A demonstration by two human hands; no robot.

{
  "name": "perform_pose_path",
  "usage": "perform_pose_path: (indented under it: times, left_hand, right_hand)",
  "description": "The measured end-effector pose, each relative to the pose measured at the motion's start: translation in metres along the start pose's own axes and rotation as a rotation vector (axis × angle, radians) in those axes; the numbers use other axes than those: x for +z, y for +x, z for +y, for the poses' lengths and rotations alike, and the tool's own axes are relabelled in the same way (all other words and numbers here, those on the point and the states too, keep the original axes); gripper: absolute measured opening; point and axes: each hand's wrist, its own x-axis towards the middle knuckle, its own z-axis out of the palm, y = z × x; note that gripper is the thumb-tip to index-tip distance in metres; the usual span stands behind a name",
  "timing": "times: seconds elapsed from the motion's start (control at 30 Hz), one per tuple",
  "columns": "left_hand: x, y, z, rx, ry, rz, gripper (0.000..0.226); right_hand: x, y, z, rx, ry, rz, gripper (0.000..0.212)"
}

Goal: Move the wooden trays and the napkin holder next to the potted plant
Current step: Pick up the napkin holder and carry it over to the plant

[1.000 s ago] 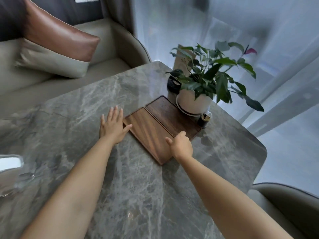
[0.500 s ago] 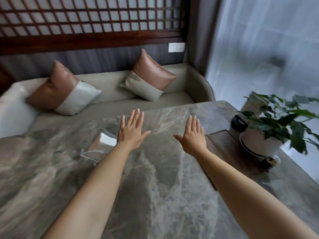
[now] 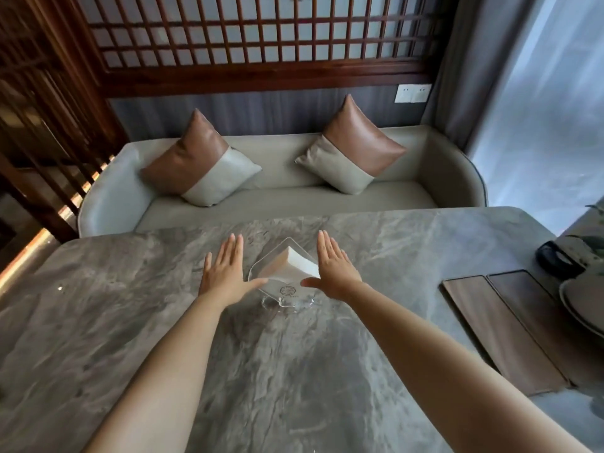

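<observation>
Both hands open, gripping nothing: left hand (image 3: pixel 225 273), right hand (image 3: pixel 333 269) flank napkin holder (image 3: pixel 284 279); 2 wooden trays (image 3: pixel 510 328) well right.

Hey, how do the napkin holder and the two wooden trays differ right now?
The napkin holder is clear, see-through and stands upright; the wooden trays are dark, opaque and lie flat. The holder sits mid-table between the open left hand and right hand; the trays lie side by side at the right, beside the plant pot. The holder contains white napkins; the trays are bare. Both rest on the marble table.
</observation>
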Motion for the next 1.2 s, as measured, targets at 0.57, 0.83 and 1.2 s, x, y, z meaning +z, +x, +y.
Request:
perform_pose_path:
  times: [0.57, 0.83, 1.2]
  left_hand:
    - [0.044, 0.041, 0.012, 0.0, -0.375, -0.142, 0.08]
    - [0.028, 0.026, 0.029, 0.051, -0.383, -0.157, 0.072]
    - [-0.006, 0.001, 0.176, 0.249, -0.337, -0.159, 0.078]
  right_hand:
    - [0.047, 0.019, 0.002, 0.169, 0.179, 0.036, 0.077]
    - [0.042, -0.004, 0.015, 0.193, 0.229, 0.103, 0.061]
    - [-0.036, -0.1, 0.114, 0.26, 0.217, 0.281, 0.061]
